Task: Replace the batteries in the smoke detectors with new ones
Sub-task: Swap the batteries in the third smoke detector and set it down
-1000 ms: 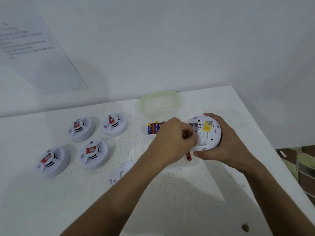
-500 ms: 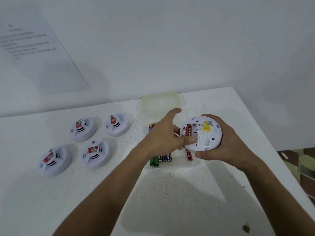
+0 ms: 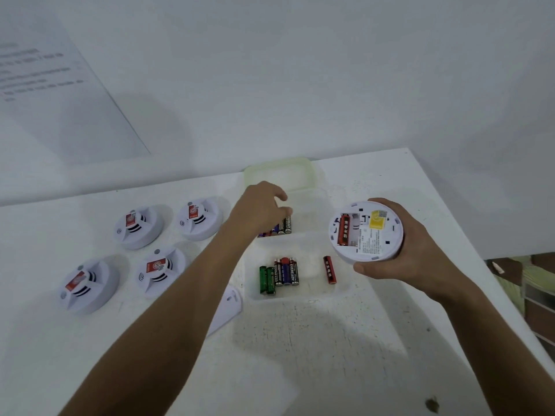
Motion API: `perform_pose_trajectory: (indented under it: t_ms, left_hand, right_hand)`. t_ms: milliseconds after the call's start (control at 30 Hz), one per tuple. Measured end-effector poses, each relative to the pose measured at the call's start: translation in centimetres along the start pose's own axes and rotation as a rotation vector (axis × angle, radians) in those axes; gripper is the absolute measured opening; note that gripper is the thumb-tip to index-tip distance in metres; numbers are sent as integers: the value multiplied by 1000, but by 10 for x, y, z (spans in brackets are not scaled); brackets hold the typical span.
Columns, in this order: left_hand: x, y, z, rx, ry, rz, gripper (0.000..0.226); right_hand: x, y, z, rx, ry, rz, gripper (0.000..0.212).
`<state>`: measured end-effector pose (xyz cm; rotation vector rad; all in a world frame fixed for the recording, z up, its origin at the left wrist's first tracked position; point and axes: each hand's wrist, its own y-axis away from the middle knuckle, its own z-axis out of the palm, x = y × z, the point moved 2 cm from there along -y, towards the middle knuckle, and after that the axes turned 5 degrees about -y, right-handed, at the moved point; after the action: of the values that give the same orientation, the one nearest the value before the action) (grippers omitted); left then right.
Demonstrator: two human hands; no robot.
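Observation:
My right hand (image 3: pixel 402 250) holds a white smoke detector (image 3: pixel 366 231) back side up, with one red battery (image 3: pixel 344 229) seated in its open compartment. My left hand (image 3: pixel 261 207) hovers over the far compartment of a clear plastic box (image 3: pixel 315 291), fingers apart, just above a row of batteries (image 3: pixel 283 226). The near compartment holds several batteries (image 3: pixel 279 274), green, black and blue, plus a lone red battery (image 3: pixel 329 269).
Several white smoke detectors with red labels lie face up at the left, among them one at the front left (image 3: pixel 87 285) and one near the box (image 3: pixel 198 217). A white cover plate (image 3: pixel 229 304) lies beneath my left forearm. The box lid (image 3: pixel 279 172) rests behind. The table edge (image 3: pixel 480 259) runs along the right.
My left hand has left the detector and moved left and away, over the box's far compartment. A red battery now sits in the detector's compartment.

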<state>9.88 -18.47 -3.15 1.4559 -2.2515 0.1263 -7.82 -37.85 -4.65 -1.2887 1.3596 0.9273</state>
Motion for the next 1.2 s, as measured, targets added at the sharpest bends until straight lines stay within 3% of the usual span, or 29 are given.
perform_pose_trajectory:
  t_ms: [67,167,467,700,833,933,1067,1200]
  left_hand:
    - [-5,-13,9,-102,-147,-1,47]
    - [-6,-22,19,-133,-276,24,47]
    - [-6,-31,35,-185,-312,67,48]
    - [2,-19,22,44,-55,77,21]
    - [22,14,-4,234,342,89,21]
    - [40,50,-17,243,591,166,20]
    - [44,81,-11,162,590,246,18]
    - [30,95,0,250,503,280,19]
  right_hand:
    - [3,1,-2,-8,-1,12,94]
    - [4,1,-3,-11,-1,15,93]
    - [5,-3,2,-10,-14,16,88]
    - [1,-4,4,-9,1,-4,89]
    - [-1,-3,8,-23,4,-29,90]
    - [-3,-5,14,-39,33,-44,92]
    - [-7,-4,25,-65,26,-68,97]
    - [-12,1,39,-118,13,-88,99]
